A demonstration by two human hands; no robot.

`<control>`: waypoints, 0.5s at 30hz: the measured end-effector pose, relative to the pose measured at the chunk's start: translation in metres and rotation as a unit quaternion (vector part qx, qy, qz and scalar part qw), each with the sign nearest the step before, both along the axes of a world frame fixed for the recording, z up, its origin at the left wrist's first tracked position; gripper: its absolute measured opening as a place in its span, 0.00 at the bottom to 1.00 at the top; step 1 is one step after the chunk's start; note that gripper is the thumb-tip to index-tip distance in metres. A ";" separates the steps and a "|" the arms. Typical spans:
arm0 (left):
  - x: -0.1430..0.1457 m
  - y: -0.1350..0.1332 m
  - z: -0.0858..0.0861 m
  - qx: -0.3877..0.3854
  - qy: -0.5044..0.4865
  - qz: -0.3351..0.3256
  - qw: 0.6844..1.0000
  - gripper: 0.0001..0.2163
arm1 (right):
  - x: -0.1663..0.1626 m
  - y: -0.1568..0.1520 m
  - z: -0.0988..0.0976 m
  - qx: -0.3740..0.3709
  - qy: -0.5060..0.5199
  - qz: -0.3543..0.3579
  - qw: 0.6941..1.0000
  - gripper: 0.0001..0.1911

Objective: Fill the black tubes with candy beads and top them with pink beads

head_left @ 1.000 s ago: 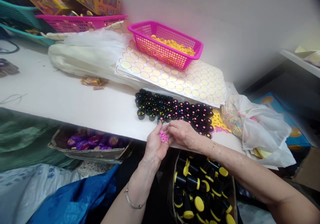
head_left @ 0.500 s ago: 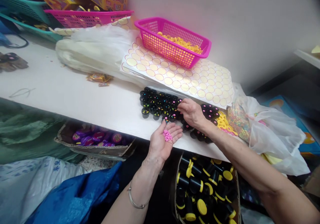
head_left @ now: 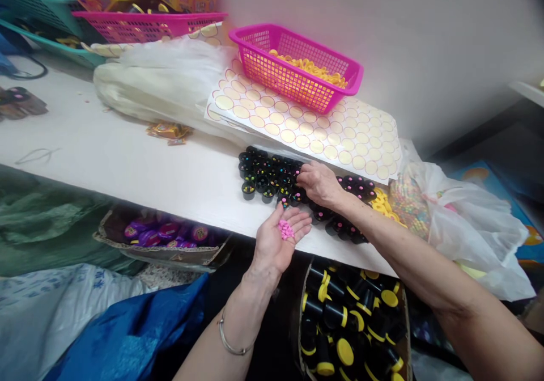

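My left hand lies palm up at the white table's front edge, cupping a small heap of pink beads. My right hand reaches over a cluster of small black cups on the table, fingers pinched together above the cups. What the fingertips hold is too small to make out. Many cups have coloured beads inside.
A pink basket of yellow rings sits on sheets of round stickers. A plastic bag of coloured bits lies right. Below the table stands a box of black containers with yellow lids and a box of purple packets.
My right hand left the beads in my left palm and moved up and left over the black cups. My left hand opened flatter.
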State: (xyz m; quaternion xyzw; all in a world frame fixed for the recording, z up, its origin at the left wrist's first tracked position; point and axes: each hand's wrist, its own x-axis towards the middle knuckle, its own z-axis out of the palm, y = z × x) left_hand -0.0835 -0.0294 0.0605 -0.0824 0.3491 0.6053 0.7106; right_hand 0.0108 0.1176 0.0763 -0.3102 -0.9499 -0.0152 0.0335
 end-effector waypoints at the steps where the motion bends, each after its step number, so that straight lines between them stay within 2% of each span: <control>1: 0.000 0.000 0.000 0.000 0.000 0.000 1.000 0.17 | 0.000 0.000 0.000 -0.001 -0.003 0.003 1.000 0.13; 10: 0.001 0.001 -0.001 0.000 -0.004 0.000 1.000 0.17 | -0.001 0.000 -0.006 -0.043 0.040 -0.049 0.997 0.09; 15: 0.001 0.001 -0.001 -0.001 -0.005 0.002 1.000 0.17 | 0.000 0.005 -0.012 -0.080 0.110 -0.062 0.989 0.07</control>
